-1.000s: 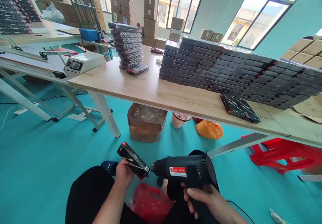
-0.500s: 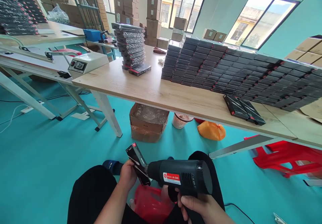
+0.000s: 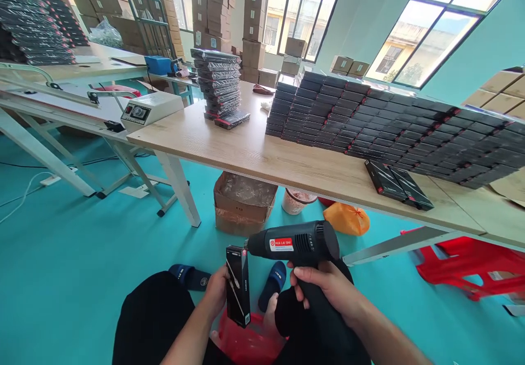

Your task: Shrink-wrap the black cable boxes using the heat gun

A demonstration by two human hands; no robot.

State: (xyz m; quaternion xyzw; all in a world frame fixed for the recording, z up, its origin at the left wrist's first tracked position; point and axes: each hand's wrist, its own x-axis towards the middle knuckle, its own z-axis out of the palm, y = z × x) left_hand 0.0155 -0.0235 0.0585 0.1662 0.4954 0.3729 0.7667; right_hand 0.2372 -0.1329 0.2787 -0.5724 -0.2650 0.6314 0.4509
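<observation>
A slim black box [image 3: 238,288] with a cable picture stands nearly upright in my left hand [image 3: 218,288], whose fingers grip its left edge. My right hand [image 3: 318,283] is wrapped round the handle of a black heat gun [image 3: 293,242] with a red and white label. The gun points left, and its nozzle is at the upper right corner of the box; whether they touch I cannot tell. Two similar black boxes [image 3: 397,184] lie on the wooden table [image 3: 254,154], in front of a long wall of stacked black boxes [image 3: 369,119].
A pile of wrapped boxes [image 3: 219,83] and a white sealing machine [image 3: 151,108] are at the table's left. Beneath are a carton [image 3: 244,206], a basket [image 3: 296,201] and an orange bag [image 3: 346,218]. A red stool [image 3: 463,266] stands at the right.
The box in my left hand has turned from a slant to nearly upright and shifted slightly right. My right hand has raised the heat gun, and its nozzle has moved to the box's top corner.
</observation>
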